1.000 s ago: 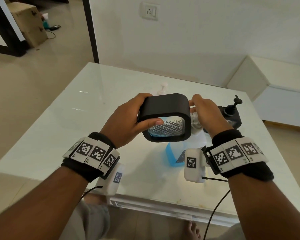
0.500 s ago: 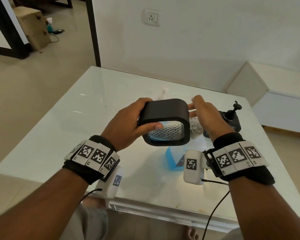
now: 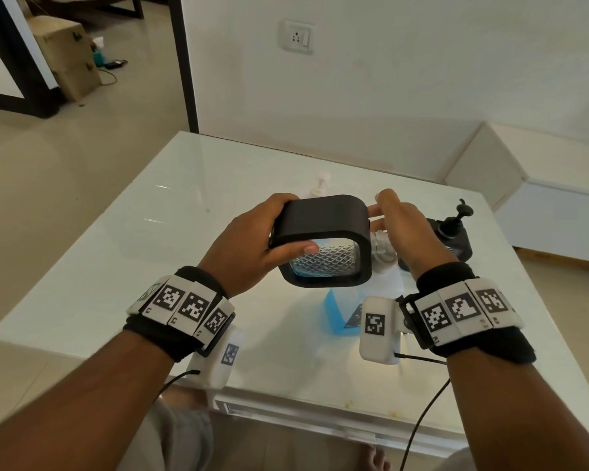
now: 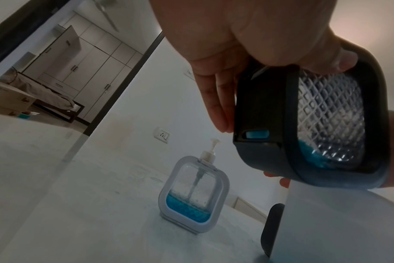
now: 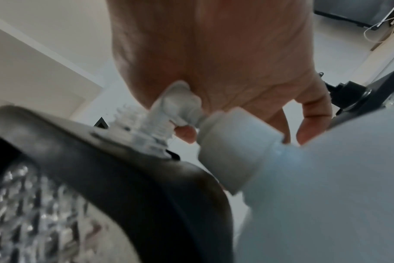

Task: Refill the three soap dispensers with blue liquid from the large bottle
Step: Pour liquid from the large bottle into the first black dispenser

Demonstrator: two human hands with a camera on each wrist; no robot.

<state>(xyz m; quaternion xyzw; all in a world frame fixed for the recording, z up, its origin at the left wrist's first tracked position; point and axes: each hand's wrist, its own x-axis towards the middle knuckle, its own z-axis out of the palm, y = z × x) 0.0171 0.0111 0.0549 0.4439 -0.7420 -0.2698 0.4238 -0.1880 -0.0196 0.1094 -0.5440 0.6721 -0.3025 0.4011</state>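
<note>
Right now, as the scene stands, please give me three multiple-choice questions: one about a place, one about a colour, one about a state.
1. Where is the white-framed dispenser?
A) standing on the table
B) on the floor
C) on a chair

2. What colour is the frame of the held dispenser in the left hand?
A) white
B) black
C) red

3. How is the held dispenser?
A) upright on the table
B) lying flat on the table
C) tipped sideways in the air

Answers:
1 A: the left wrist view shows it upright on the tabletop.
2 B: a black frame surrounds its clear patterned window.
3 C: the left hand holds it aloft while the right hand grips its pump.
</note>
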